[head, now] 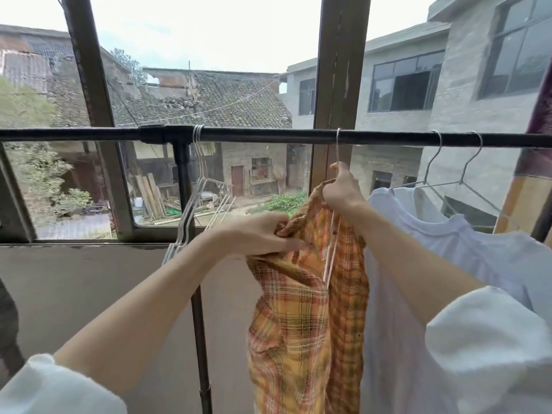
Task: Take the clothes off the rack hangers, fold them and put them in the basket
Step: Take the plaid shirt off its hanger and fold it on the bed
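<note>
Black rack rail (268, 135) runs across in front of the window, landmark for everything here. Orange-yellow plaid shirt (307, 309) hangs below the rail, right of its vertical post (182, 174), on a wire hanger (337, 147) hooked over the rail. My right hand (340, 186) is just under the rail, fingers curled round that hanger's neck and the shirt collar. My left hand (260, 234) is lower, below the rail and left of the shirt, pinching a bunched fold of the plaid fabric at the shoulder area. Shirt mostly hanging loose, crumpled at top, lower end out of frame. White T-shirt (448, 243) hangs from the rail right of the plaid shirt, touching it, on another wire hanger (439, 162); one more wire hanger (475, 162) hooks the rail just beside that. Bunch of empty wire hangers (194, 201) hangs off the rail next to the post, tilted down-left. Patterned purple-orange cloth (531, 162) at the rail's far right end. My white sleeves show at the bottom corners.
</note>
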A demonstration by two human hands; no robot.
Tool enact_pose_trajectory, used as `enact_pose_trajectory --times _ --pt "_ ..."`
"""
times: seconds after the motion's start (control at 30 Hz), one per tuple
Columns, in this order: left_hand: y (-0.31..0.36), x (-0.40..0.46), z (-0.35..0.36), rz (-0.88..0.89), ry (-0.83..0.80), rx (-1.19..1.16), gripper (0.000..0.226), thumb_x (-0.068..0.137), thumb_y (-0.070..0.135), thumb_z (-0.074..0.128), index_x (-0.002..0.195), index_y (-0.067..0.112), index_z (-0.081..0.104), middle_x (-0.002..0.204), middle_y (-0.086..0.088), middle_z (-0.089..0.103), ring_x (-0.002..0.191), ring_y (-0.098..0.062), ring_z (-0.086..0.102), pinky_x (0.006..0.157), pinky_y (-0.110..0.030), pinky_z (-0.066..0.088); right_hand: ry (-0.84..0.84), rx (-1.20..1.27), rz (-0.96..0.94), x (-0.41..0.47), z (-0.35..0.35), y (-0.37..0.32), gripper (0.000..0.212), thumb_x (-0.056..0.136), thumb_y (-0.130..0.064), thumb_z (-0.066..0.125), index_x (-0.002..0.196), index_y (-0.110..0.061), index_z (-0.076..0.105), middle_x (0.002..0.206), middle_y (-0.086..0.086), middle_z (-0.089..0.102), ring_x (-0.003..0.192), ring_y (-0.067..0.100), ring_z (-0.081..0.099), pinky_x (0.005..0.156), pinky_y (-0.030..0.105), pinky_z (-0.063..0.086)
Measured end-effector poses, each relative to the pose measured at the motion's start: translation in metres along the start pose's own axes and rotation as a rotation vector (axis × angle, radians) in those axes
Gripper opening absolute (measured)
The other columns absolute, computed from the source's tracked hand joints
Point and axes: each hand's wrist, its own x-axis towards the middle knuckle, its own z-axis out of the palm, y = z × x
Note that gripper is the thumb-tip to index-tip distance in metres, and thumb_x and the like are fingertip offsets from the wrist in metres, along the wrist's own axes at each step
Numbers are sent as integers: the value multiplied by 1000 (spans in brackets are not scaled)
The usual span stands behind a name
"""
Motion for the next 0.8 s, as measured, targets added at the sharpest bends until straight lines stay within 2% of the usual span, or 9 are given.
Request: enact_pose_trajectory --times 0.1,0.2,0.27,0.37,0.43,0.5,0.63,0.7,0.8 --pt "2 3 4 -56 -163 318 38 83 45 64 108 18 57 94 5 63 80 -13 59 69 -24 49 25 -13 -32 -2 5 1 62 85 5 41 143 -13 27 133 18 41 100 27 52 74 30 43" --pt "-9 6 12 -89 -108 999 28 88 28 54 113 15 51 78 4 52 72 -17 49 56 -27 36 18 -37 -73 1 -3 6 64 83 8 36 143 -14 29 112 11 50 72 16 50 53 19 41" --pt "-22 10 21 -83 -109 1095 29 89 22 51 116 15 47 72 4 44 72 -18 46 58 -28 34 -28 -79 -95 3 -14 11 62 85 10 32 143 -11 31 99 4 47 59 8 42 40 13 34" --pt "-29 23 22 -97 -5 812 16 91 31 52 99 17 55 75 6 50 68 -13 47 54 -24 35 -70 -173 -144 2 -26 13 59 87 10 29 143 -8 31 119 12 49 67 6 44 54 17 38" --pt "-25 37 21 -137 126 569 16 92 34 51 88 19 56 72 6 50 61 -10 45 49 -20 32 -46 -236 -186 0 -28 14 55 89 8 31 143 -4 31 130 17 50 88 15 52 73 26 44" --pt "-20 56 23 -176 257 207 11 90 22 51 88 16 60 75 2 53 65 -13 49 51 -22 37 -18 -295 -208 -1 -29 16 50 92 6 35 141 -1 34 134 19 49 114 26 52 92 33 43" --pt "-9 93 29 -134 435 -644 9 94 11 46 88 11 53 86 -14 57 82 -28 56 75 -38 49 11 -412 -245 -3 -35 23 36 93 -1 38 127 2 49 124 18 59 114 32 54 90 35 43" --pt "-1 108 32 -129 555 -743 6 94 16 50 96 11 47 89 -13 55 83 -26 56 75 -39 51 36 -466 -261 -5 -41 26 33 94 -3 38 124 0 52 118 16 62 109 32 57 89 36 46" --pt "7 132 41 -15 606 -536 43 82 22 70 112 14 41 99 -4 53 84 -17 53 77 -35 50 57 -503 -294 -8 -50 29 28 96 -10 40 116 -4 58 110 14 65 101 30 60 88 43 49"
